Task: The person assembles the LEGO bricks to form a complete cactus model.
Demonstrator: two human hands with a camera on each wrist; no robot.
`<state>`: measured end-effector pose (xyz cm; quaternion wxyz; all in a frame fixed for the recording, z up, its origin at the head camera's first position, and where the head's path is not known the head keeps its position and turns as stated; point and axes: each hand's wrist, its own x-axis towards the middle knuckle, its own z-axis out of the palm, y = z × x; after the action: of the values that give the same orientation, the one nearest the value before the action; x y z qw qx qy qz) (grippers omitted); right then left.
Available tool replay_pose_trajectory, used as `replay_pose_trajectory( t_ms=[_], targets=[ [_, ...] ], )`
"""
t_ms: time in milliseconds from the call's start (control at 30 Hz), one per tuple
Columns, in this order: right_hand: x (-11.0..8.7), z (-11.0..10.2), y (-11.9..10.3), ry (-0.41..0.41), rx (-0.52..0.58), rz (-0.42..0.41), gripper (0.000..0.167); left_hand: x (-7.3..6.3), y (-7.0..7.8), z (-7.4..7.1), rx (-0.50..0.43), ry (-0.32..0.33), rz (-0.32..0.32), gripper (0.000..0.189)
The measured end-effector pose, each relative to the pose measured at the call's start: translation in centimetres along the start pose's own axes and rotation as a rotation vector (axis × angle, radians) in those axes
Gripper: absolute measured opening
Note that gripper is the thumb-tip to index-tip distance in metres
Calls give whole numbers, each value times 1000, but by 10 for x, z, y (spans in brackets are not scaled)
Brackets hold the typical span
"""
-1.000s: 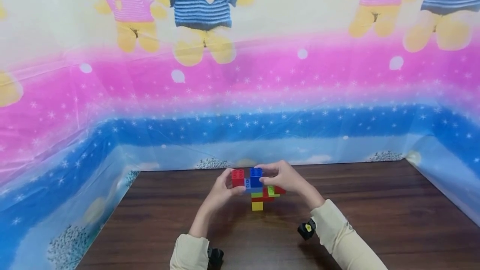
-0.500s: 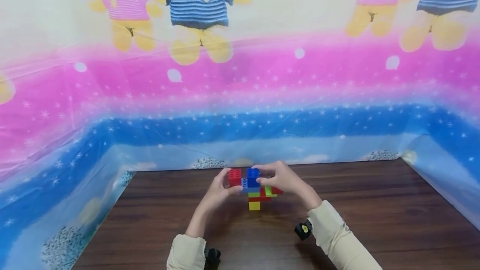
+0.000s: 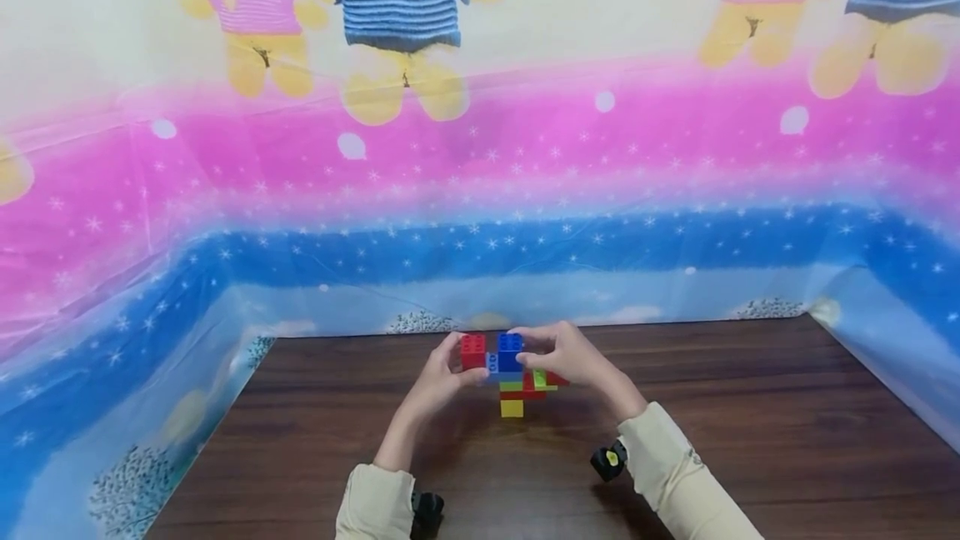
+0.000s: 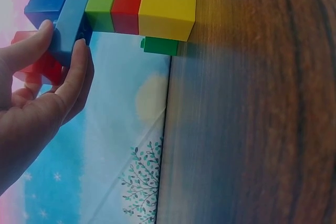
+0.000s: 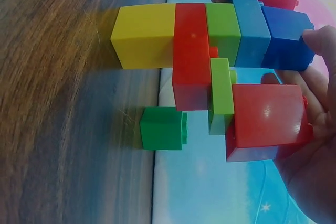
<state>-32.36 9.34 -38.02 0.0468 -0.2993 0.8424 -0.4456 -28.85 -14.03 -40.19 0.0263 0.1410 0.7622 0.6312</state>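
A stack of toy building bricks stands on the table, its yellow brick (image 3: 512, 408) at the bottom. Above that come a long red brick (image 5: 191, 56), a light green brick (image 5: 223, 32) and a light blue brick (image 5: 251, 30). On top sit a red brick (image 3: 473, 352) at the left and a dark blue brick (image 3: 510, 354) beside it. My left hand (image 3: 433, 386) grips the top red brick, fingertips reaching the light blue brick's end. The dark blue brick is pinched between thumb and fingers of my right hand (image 3: 572, 357).
To the right, a lime plate (image 5: 220, 98) and another red brick (image 5: 268, 119) jut from the stack, close to the right palm. Behind the stack, a separate green brick (image 5: 160, 128) stands on the brown wooden table (image 3: 712, 423). A printed cloth (image 3: 480, 257) rises at the table's back edge.
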Motion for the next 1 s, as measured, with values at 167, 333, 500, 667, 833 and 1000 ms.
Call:
replay_pose_trajectory(
  t_ms=[167, 333, 500, 667, 833, 1000],
  targets=[
    [3, 0, -2, 11, -28, -1, 44, -1, 5, -2, 3, 23, -8, 42],
    [5, 1, 0, 11, -25, 10, 44, -3, 3, -3, 12, 29, -6, 43],
    [1, 3, 3, 14, -11, 23, 44, -4, 0, 0, 8, 29, -10, 41],
    [-3, 2, 3, 40, -67, 10, 46, -5, 1, 3, 3, 18, 4, 41],
    [-6, 1, 1, 37, -104, 9, 46, -6, 1, 6, 3, 11, 2, 42],
    [-6, 2, -4, 21, -83, 15, 46, -7, 2, 4, -4, 30, -10, 41]
  ],
)
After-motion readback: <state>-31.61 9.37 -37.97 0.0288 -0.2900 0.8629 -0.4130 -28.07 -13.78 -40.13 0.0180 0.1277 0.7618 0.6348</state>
